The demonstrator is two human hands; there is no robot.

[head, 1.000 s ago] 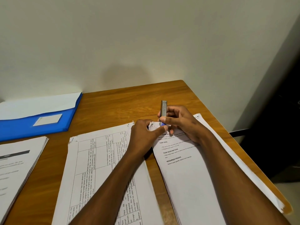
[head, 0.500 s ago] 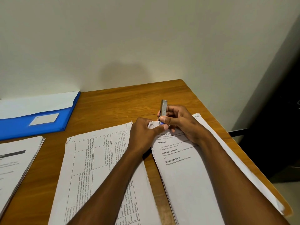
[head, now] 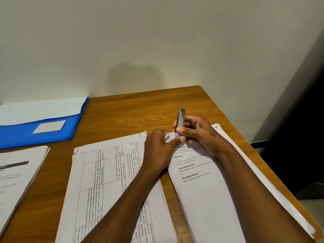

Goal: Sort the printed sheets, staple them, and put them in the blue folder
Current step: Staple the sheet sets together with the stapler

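Gripping an upright metal stapler (head: 181,118), the right hand (head: 198,132) clamps the text sheets' (head: 201,181) corner; at its 9 o'clock, the left hand (head: 160,146) pinches that corner.

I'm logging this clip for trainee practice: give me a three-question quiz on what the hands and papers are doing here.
1. True or false: the blue folder lies at the table's far left, away from both hands.
2. Which hand grips the stapler? A) left B) right C) neither
3. Fill in: the left hand pinches the top ______ of the right-hand stack.

Key: 1 true. 2 B, the right hand holds it upright at the stack's corner. 3 corner.
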